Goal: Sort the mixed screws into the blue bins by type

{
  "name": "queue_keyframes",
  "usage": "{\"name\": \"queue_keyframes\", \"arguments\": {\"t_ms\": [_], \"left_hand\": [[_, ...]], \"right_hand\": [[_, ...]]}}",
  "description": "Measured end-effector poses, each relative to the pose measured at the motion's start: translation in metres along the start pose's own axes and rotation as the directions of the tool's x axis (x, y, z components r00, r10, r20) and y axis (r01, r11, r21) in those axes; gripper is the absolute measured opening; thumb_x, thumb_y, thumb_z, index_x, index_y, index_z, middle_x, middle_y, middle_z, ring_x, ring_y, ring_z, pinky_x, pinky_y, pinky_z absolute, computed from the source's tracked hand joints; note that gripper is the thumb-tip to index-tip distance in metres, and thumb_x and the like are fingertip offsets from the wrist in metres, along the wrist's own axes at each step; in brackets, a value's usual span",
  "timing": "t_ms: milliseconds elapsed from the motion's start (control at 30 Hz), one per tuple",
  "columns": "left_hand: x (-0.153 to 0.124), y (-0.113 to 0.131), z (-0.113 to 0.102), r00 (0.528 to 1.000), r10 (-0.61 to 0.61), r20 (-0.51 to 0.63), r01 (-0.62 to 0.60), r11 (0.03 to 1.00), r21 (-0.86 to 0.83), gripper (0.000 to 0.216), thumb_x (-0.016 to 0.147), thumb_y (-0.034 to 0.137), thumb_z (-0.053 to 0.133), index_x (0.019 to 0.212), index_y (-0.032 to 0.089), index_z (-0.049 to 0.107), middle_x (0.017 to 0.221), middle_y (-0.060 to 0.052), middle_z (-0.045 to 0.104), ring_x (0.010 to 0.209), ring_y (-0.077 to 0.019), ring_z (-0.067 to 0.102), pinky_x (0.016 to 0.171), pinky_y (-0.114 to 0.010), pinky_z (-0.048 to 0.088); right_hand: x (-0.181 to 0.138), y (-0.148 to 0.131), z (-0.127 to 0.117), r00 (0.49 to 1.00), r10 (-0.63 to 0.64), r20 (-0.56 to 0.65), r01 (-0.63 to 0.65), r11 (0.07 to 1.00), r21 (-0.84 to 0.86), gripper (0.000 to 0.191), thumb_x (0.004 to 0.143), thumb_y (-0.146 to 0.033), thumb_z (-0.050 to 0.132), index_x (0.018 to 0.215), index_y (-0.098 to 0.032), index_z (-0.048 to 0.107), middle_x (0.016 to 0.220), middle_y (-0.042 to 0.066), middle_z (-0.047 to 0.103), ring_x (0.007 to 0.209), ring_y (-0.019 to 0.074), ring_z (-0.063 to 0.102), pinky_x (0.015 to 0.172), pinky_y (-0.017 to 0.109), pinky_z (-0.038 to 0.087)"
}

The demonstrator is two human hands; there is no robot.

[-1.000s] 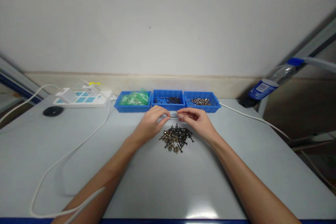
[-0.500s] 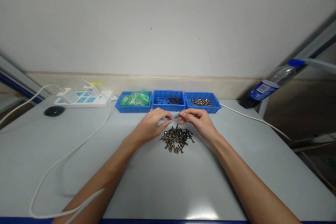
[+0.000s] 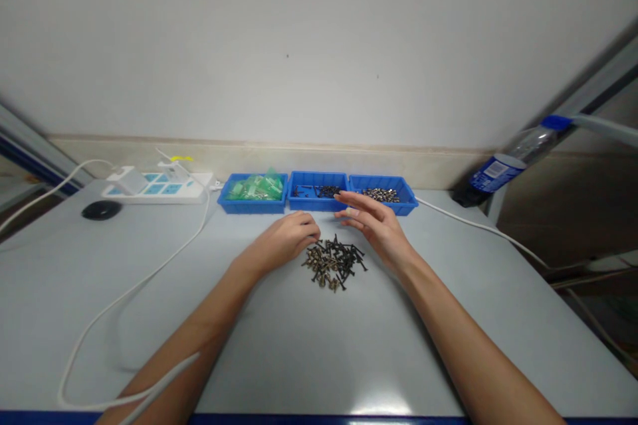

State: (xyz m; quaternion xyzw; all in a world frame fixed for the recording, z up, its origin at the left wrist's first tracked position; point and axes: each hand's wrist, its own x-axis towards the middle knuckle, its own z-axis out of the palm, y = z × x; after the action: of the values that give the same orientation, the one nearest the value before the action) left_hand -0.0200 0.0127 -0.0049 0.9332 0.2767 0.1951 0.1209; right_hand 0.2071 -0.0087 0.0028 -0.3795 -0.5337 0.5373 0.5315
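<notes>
A loose pile of small screws [image 3: 336, 262], some black and some brassy, lies on the grey table. My left hand [image 3: 292, 236] is closed at the pile's upper left edge, its thumb and fingers pinched on a dark screw [image 3: 319, 241] that barely shows below the fingertips. My right hand [image 3: 373, 222] is open above the pile's right side, fingers apart and holding nothing. Behind the hands stand three blue bins: the middle bin [image 3: 319, 204] has dark screws, the right bin [image 3: 409, 204] shiny metal pieces, and the left bin [image 3: 252, 208] green plastic bags.
A white power strip [image 3: 192, 194] with plugs sits at the back left, beside a black mouse-like object [image 3: 102, 210]. A white cable [image 3: 144, 279] loops over the table and across my left forearm. At the back right, a bottle [image 3: 498, 169] leans by the frame.
The dark screw has passed from my right hand to my left, which has closed and moved slightly down and left. My right hand has let go and spread its fingers.
</notes>
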Motion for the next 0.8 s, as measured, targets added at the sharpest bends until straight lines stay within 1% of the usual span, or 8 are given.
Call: {"name": "queue_keyframes", "arguments": {"t_ms": [167, 267, 333, 400, 500, 667, 733, 800], "left_hand": [[-0.001, -0.004, 0.002, 0.999, -0.032, -0.013, 0.032, 0.999, -0.010, 0.014, 0.096, 0.016, 0.049, 0.093, 0.016, 0.063, 0.094, -0.007, 0.063, 0.091, -0.0189, 0.059, 0.081, -0.032, 0.049], [0.001, -0.006, 0.003, 0.996, -0.051, -0.069, 0.049, 0.998, -0.037, 0.014, 0.096, 0.016, 0.048, 0.093, 0.016, 0.062, 0.089, -0.005, 0.065, 0.086, -0.0181, 0.061, 0.079, -0.031, 0.049], [0.003, -0.004, 0.003, 0.989, -0.064, -0.137, 0.052, 0.995, -0.088, 0.010, 0.095, 0.018, 0.052, 0.094, 0.017, 0.061, 0.087, -0.004, 0.066, 0.082, -0.0166, 0.062, 0.077, -0.029, 0.050], [0.004, 0.000, 0.002, 0.971, -0.093, -0.218, 0.058, 0.985, -0.162, 0.005, 0.093, 0.021, 0.058, 0.094, 0.017, 0.061, 0.085, -0.002, 0.067, 0.079, -0.0148, 0.063, 0.075, -0.027, 0.051], [0.006, 0.006, 0.002, 0.943, -0.148, -0.298, 0.076, 0.968, -0.238, 0.006, 0.090, 0.022, 0.063, 0.092, 0.017, 0.059, 0.082, -0.001, 0.067, 0.075, -0.0125, 0.064, 0.071, -0.024, 0.051], [0.007, 0.013, 0.001, 0.940, -0.176, -0.291, 0.073, 0.940, -0.334, 0.009, 0.089, 0.023, 0.065, 0.091, 0.017, 0.058, 0.081, -0.001, 0.069, 0.077, -0.0125, 0.067, 0.073, -0.023, 0.053], [0.007, 0.014, -0.002, 0.949, -0.180, -0.259, 0.072, 0.924, -0.376, 0.009, 0.089, 0.022, 0.065, 0.092, 0.017, 0.058, 0.082, -0.001, 0.070, 0.078, -0.0127, 0.068, 0.074, -0.024, 0.054], [0.007, 0.014, -0.004, 0.963, -0.166, -0.214, 0.076, 0.924, -0.374, 0.010, 0.088, 0.022, 0.066, 0.094, 0.017, 0.059, 0.083, -0.001, 0.070, 0.078, -0.0129, 0.068, 0.075, -0.024, 0.053]], "right_hand": [[0.001, 0.000, -0.001, 1.000, 0.010, -0.006, -0.010, 1.000, -0.021, 0.032, 0.081, -0.036, 0.072, 0.112, -0.027, 0.071, 0.123, 0.009, 0.069, 0.093, 0.0220, 0.071, 0.089, 0.043, 0.053], [0.002, 0.003, -0.003, 0.999, 0.016, -0.035, -0.020, 0.992, -0.122, 0.027, 0.080, -0.037, 0.072, 0.104, -0.024, 0.073, 0.101, 0.008, 0.076, 0.083, 0.0209, 0.071, 0.084, 0.043, 0.055], [0.002, 0.006, -0.004, 0.999, 0.015, -0.036, -0.022, 0.975, -0.223, 0.024, 0.079, -0.036, 0.072, 0.097, -0.021, 0.075, 0.087, 0.007, 0.076, 0.077, 0.0202, 0.070, 0.081, 0.042, 0.056], [0.002, 0.008, -0.004, 0.999, 0.045, 0.019, -0.038, 0.960, -0.279, 0.024, 0.078, -0.035, 0.073, 0.096, -0.020, 0.075, 0.083, 0.006, 0.075, 0.075, 0.0197, 0.070, 0.080, 0.041, 0.056], [-0.001, 0.010, -0.002, 0.984, 0.129, 0.122, -0.098, 0.968, -0.230, 0.029, 0.077, -0.036, 0.076, 0.100, -0.019, 0.074, 0.086, 0.007, 0.076, 0.079, 0.0197, 0.071, 0.080, 0.039, 0.056], [-0.004, 0.011, 0.001, 0.976, 0.175, 0.132, -0.160, 0.981, -0.113, 0.030, 0.071, -0.036, 0.082, 0.095, -0.019, 0.075, 0.085, 0.007, 0.076, 0.078, 0.0192, 0.071, 0.079, 0.036, 0.056], [-0.004, 0.011, 0.001, 0.976, 0.185, 0.117, -0.175, 0.981, -0.088, 0.027, 0.070, -0.034, 0.083, 0.091, -0.019, 0.076, 0.083, 0.006, 0.075, 0.074, 0.0180, 0.070, 0.076, 0.035, 0.055], [-0.003, 0.012, 0.001, 0.979, 0.184, 0.090, -0.178, 0.981, -0.073, 0.022, 0.069, -0.032, 0.083, 0.086, -0.020, 0.076, 0.078, 0.004, 0.074, 0.070, 0.0166, 0.068, 0.074, 0.034, 0.054]]}}
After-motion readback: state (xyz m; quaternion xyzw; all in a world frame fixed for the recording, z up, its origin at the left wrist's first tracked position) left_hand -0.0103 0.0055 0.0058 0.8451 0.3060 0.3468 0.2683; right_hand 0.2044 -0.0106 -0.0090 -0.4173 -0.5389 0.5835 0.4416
